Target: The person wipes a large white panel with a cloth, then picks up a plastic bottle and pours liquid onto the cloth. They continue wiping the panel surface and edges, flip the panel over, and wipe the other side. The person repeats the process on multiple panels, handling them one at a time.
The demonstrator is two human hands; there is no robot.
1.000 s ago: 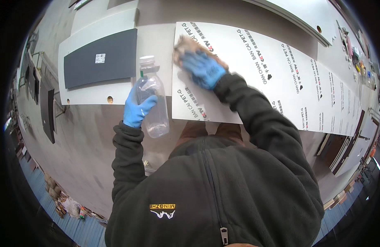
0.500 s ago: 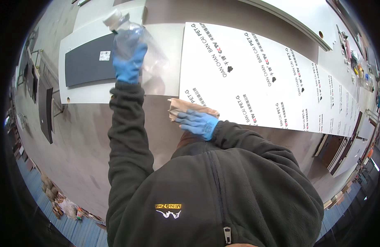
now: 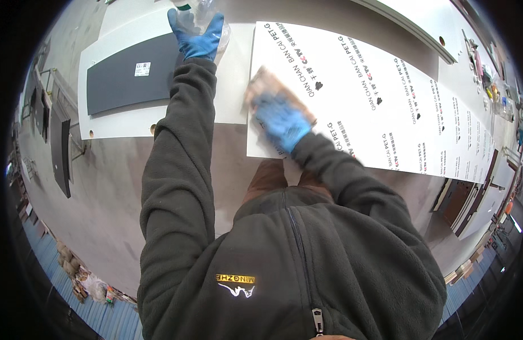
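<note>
My left hand [image 3: 199,41], in a blue glove, is at the far left of centre with thumb and fingers spread wide. A clear plastic bottle [image 3: 200,12] stands right at those fingers, partly cut off by the upper edge of the view. My right hand [image 3: 281,118], gloved in blue and blurred by motion, presses a tan cloth [image 3: 284,93] down. Under the cloth lies the near left part of a long white panel [image 3: 363,136] with printed film on it. Where the right fingertips end is smeared.
A dark grey panel [image 3: 125,85] with a white label rests on a white board [image 3: 105,127] at left. Another white panel [image 3: 420,25] is at the far right. Stacked boards [image 3: 471,204] stand at right, and a dark board [image 3: 61,156] leans at far left.
My left hand has moved farther away with the bottle and its fingers have spread. My right hand has carried the cloth from the panel's near edge up onto its surface.
</note>
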